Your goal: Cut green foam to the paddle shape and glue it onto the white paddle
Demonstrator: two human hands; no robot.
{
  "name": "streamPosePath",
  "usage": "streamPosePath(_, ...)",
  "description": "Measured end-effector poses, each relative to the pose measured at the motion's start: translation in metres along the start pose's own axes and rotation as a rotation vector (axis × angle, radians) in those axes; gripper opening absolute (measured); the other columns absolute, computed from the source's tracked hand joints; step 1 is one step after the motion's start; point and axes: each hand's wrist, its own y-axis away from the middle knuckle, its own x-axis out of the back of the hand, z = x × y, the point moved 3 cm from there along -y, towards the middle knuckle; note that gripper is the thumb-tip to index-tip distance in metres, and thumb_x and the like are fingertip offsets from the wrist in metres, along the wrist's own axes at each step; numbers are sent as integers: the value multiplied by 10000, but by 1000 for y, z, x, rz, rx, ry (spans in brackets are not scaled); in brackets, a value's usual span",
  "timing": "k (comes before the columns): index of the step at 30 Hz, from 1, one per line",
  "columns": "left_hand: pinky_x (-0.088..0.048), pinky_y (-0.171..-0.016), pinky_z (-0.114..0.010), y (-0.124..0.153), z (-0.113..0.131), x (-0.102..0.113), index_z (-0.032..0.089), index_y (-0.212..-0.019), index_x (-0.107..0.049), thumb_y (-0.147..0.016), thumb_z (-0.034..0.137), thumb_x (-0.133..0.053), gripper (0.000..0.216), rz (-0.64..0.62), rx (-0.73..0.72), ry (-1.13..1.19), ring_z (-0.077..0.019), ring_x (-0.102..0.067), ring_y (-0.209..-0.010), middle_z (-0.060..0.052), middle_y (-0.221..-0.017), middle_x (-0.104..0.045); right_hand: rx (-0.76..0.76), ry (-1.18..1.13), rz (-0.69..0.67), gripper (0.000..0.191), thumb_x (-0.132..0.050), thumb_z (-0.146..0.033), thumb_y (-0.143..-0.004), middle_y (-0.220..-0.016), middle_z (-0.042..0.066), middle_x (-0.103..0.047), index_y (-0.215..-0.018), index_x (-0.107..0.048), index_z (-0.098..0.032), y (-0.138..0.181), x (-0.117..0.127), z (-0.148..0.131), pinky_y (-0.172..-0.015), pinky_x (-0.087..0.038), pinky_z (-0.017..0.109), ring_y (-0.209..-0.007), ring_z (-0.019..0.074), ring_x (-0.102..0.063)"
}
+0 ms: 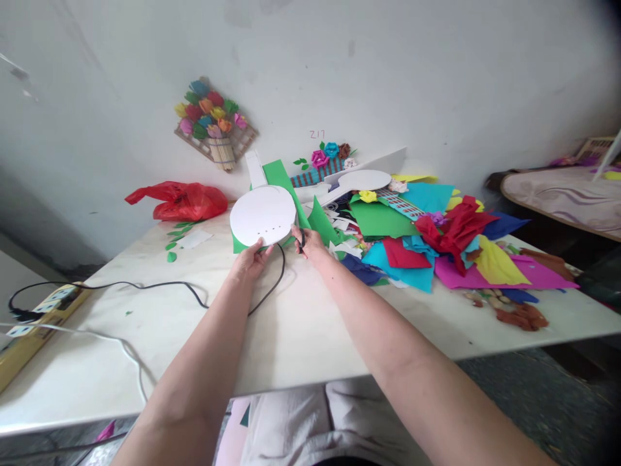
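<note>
A white banjo-shaped cutout (262,210), a round disc with a narrow neck at the back, is tilted up over the table on green paper (281,178). A row of small dark marks runs near the disc's lower edge. My left hand (252,261) grips that lower edge, thumb in front. At the disc's right edge, my right hand (309,243) is closed around a small black tool (301,241); its kind is unclear. A black cable (277,282) rises from the table toward the underside of the disc, where its end is hidden.
Coloured paper (383,220) and another white guitar-like cutout (366,180) are piled to the right. A red plastic bag (189,200) and green paper leaves (171,257) lie left. A power strip (48,307) with cords sits at the left edge. Paper flowers (211,110) hang on the wall.
</note>
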Motion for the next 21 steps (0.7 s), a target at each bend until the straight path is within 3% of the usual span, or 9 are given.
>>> streamPosePath(11, -578, -488, -206, 8, 9, 0, 124, -1147, -547, -846, -15, -486, 337, 47, 45, -55, -169, -684, -577, -45, -738, -687, 22, -74, -98, 436, -660, -568, -727, -443, -46, -520, -738, -574, -141, 1, 4, 3, -275, -227, 169, -339, 58, -461)
streamPosePath(21, -566, -472, -189, 9, 9, 0, 96, -1141, -536, -860, -1, -475, 303, 49, 94, -132, -163, -679, -558, -52, -710, -675, -28, -98, -102, 520, -639, -658, -688, -489, -4, -578, -729, -556, -146, 0, 11, 1, -289, -175, 167, -377, 76, -525)
